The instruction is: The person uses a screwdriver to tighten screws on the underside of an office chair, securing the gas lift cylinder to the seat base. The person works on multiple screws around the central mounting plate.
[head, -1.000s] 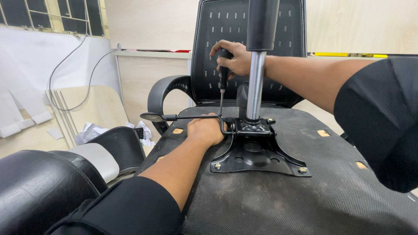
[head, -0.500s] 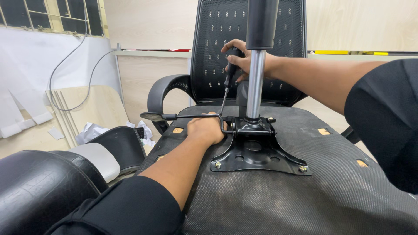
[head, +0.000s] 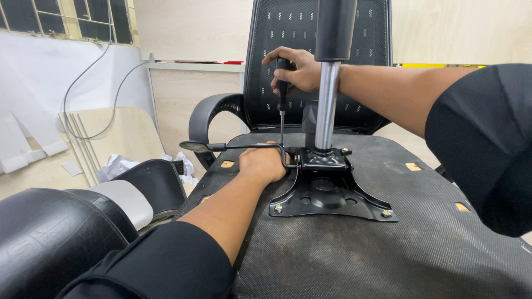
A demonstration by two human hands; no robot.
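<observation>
Right hand: the right hand (head: pixel 299 69) is clenching the black handle of a screwdriver (head: pixel 282 105), holding it upright, the thin shaft running straight down towards the front left corner of the plate.
Left hand: the left hand (head: pixel 265 162) is pressing flat on the seat underside, just beside the plate, with the lever rod passing over its knuckles; its fingers are curling round nothing that I can make out.
Mechanism plate: the black metal plate (head: pixel 332 196) is sitting on the upturned seat base (head: pixel 354 249), with brass-coloured screws showing at its corners.
Gas cylinder: the chrome column (head: pixel 327 105) is standing up out of the plate, close beside the right hand.
Lever: the thin adjustment lever (head: pixel 221 147) is sticking out to the left, ending in a flat paddle.
Tip: hidden behind the left hand, so I cannot tell whether it is seating in a screw head.
Doing it well: to my eye, the shaft needs keeping plumb, with firm downward pressure while turning, and the left hand bracing the plate so it is not shifting.
Risk: the cylinder is crowding the wrist, so short turns look safer.
</observation>
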